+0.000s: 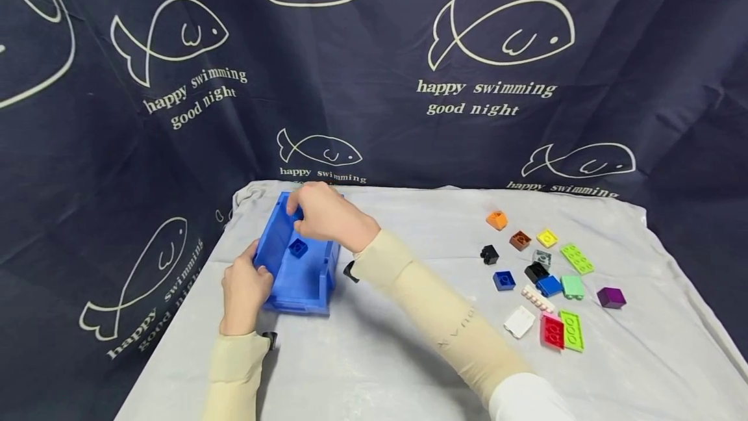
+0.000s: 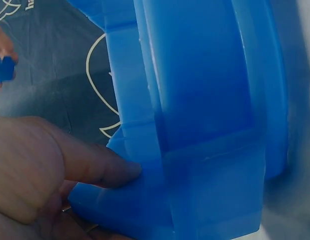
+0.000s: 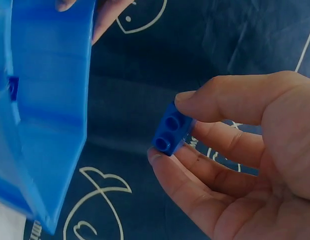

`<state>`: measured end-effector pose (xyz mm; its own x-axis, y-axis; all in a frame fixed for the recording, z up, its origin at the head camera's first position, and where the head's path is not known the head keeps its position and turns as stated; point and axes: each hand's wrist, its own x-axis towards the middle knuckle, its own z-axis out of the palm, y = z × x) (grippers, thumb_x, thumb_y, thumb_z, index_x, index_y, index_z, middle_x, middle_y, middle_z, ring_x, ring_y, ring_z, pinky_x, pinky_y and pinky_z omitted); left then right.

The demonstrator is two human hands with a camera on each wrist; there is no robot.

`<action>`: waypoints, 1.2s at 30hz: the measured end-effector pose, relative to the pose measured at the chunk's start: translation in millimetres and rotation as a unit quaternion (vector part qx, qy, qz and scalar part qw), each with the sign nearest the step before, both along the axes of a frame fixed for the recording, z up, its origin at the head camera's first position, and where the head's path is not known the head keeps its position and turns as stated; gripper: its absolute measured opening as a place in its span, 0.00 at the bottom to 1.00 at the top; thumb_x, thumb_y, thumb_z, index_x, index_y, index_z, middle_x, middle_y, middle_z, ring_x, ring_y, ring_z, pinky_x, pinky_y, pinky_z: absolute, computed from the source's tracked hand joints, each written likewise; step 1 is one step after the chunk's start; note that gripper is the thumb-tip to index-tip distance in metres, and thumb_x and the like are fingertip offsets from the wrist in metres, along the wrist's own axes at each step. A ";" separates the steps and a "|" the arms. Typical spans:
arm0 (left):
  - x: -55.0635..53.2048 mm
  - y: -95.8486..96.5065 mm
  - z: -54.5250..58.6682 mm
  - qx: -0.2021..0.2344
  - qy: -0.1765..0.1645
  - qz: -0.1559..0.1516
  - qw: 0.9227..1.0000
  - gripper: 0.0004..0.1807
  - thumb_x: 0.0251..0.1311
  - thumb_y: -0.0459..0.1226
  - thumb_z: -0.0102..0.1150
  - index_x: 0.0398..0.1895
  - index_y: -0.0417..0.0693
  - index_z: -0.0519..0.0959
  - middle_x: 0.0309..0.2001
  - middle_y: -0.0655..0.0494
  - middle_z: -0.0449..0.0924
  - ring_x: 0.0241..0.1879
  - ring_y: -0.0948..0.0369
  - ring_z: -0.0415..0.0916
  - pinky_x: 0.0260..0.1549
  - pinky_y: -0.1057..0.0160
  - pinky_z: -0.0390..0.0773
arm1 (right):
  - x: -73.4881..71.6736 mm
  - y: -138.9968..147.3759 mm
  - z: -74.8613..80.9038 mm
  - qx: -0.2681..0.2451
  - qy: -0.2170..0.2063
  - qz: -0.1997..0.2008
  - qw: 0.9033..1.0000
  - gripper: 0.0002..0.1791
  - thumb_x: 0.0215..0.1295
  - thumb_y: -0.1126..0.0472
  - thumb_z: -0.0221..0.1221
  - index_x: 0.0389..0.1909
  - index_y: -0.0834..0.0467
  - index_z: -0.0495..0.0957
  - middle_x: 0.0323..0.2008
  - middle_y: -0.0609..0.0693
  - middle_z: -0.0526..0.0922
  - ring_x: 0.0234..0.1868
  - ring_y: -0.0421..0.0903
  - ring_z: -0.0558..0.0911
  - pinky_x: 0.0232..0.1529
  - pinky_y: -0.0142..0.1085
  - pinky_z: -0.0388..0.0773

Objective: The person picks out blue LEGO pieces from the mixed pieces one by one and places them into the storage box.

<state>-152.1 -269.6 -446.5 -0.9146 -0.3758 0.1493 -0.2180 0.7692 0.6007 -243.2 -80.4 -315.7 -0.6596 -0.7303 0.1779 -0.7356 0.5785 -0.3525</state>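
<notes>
A blue plastic bin (image 1: 300, 288) sits at the left of the table, with a dark blue brick (image 1: 298, 248) lying inside it. My left hand (image 1: 247, 284) grips the bin's left wall; in the left wrist view its thumb (image 2: 112, 170) presses on the blue plastic. Over the bin's far end is my right hand (image 1: 327, 213). Between thumb and fingers it pinches a small blue brick (image 3: 171, 127) with studs, plainly seen in the right wrist view. That held brick is hidden by the hand in the head view.
Several loose bricks lie on the right half of the white-covered table (image 1: 403, 226), among them an orange brick (image 1: 497, 219), a purple brick (image 1: 611, 297) and a white brick (image 1: 519, 321). A dark fish-print curtain (image 1: 374, 83) hangs behind the table.
</notes>
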 end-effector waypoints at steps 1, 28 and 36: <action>-0.2 0.1 -0.8 0.000 0.000 0.000 1.000 0.33 0.59 0.28 0.49 0.72 0.41 0.72 0.59 0.26 0.78 0.55 0.25 0.76 0.52 0.28 0.71 | 0.0 -2.8 0.0 -0.001 -0.003 0.001 1.000 0.14 0.61 0.62 0.67 0.49 0.56 0.88 0.47 0.46 0.89 0.51 0.43 0.82 0.53 0.34 0.79; 0.5 5.2 -1.8 -0.002 0.013 0.007 1.000 0.33 0.57 0.28 0.50 0.70 0.43 0.74 0.58 0.27 0.79 0.53 0.25 0.77 0.50 0.29 0.72 | -25.4 -49.3 -13.1 0.013 -0.030 -0.003 0.999 0.05 0.53 0.67 0.65 0.25 0.54 0.80 0.21 0.41 0.72 0.25 0.39 0.69 0.28 0.28 0.65; -0.1 4.8 -1.7 -0.002 0.015 0.010 1.000 0.33 0.58 0.27 0.51 0.70 0.41 0.74 0.59 0.27 0.78 0.55 0.26 0.77 0.51 0.29 0.73 | -39.2 -60.6 -14.9 0.055 -0.034 -0.030 0.997 0.20 0.55 0.66 0.62 0.13 0.49 0.65 0.13 0.41 0.62 0.19 0.41 0.64 0.22 0.30 0.62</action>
